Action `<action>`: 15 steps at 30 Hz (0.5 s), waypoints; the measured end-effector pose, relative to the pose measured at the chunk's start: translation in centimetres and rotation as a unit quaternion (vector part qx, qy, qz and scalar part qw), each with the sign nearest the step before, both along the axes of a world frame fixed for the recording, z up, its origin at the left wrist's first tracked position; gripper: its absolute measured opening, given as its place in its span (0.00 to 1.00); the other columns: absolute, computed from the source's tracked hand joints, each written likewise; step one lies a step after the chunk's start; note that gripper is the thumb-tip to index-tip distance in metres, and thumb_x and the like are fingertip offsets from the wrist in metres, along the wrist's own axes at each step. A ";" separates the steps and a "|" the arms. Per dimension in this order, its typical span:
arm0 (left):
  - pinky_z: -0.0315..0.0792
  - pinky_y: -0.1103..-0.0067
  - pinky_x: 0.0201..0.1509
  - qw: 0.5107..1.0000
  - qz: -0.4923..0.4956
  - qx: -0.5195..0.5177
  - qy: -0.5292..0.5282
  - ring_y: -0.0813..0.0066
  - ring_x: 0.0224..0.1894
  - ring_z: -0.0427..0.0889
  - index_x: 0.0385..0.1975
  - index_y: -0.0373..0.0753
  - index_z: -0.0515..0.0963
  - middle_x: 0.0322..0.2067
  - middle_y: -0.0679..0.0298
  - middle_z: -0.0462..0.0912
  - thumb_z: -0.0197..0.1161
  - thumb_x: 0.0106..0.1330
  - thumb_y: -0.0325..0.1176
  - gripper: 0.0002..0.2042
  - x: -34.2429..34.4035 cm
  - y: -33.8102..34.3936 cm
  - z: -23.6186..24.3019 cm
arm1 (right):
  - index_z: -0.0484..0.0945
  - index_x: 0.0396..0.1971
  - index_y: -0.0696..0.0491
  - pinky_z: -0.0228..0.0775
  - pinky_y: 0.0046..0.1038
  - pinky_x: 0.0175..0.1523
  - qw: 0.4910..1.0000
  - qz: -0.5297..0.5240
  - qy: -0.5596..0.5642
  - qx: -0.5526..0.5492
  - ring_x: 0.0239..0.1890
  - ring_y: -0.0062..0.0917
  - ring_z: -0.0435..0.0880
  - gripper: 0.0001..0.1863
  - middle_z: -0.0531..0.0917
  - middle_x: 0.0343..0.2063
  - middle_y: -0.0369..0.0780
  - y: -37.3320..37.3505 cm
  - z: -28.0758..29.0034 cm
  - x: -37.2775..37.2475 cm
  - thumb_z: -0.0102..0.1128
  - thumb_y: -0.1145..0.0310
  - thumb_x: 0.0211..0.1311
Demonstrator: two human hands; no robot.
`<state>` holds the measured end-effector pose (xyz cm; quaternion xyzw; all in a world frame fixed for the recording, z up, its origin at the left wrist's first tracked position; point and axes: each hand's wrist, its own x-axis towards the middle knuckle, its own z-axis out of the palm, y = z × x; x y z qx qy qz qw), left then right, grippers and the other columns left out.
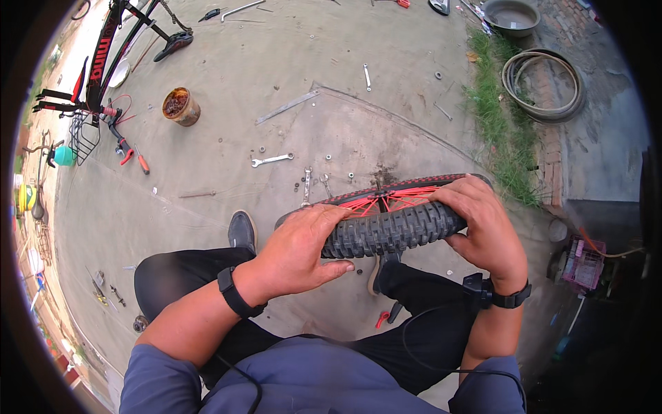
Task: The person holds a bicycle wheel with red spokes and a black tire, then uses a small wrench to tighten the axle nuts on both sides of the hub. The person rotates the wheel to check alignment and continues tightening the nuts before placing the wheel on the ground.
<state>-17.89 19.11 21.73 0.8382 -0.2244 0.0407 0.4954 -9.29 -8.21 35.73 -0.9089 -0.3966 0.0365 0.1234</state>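
A bicycle wheel (386, 228) with a black knobbly tire and red spokes is held low in front of me, above the concrete between my feet. My left hand (300, 252) grips the tire's left part, fingers over its top and thumb along the near side. My right hand (483, 228) has its fingers curled over the tire's right end. Wrenches (272, 160) and several small nuts (329, 157) lie just beyond the wheel. A red-handled tool (383, 319) is on the ground under me, between my legs.
An upturned bicycle frame (102, 62), pliers (123, 148) and a rusty bucket (181, 110) are at upper left. At right lie grass (510, 165), a brick edge (552, 165), coiled tires (543, 103), a metal basin (510, 17) and a pink crate (583, 265).
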 end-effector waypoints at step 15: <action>0.73 0.63 0.58 0.995 -0.038 -0.047 0.083 0.45 0.55 0.77 0.60 0.33 0.67 0.52 0.47 0.77 0.76 0.54 0.37 0.35 -2.3 -3.6 -2.1 | 0.82 0.50 0.48 0.59 0.47 0.74 0.996 -0.054 -0.061 -0.047 0.71 0.43 0.67 0.33 0.78 0.58 0.40 -1.2 -2.2 0.4 0.62 0.90 0.39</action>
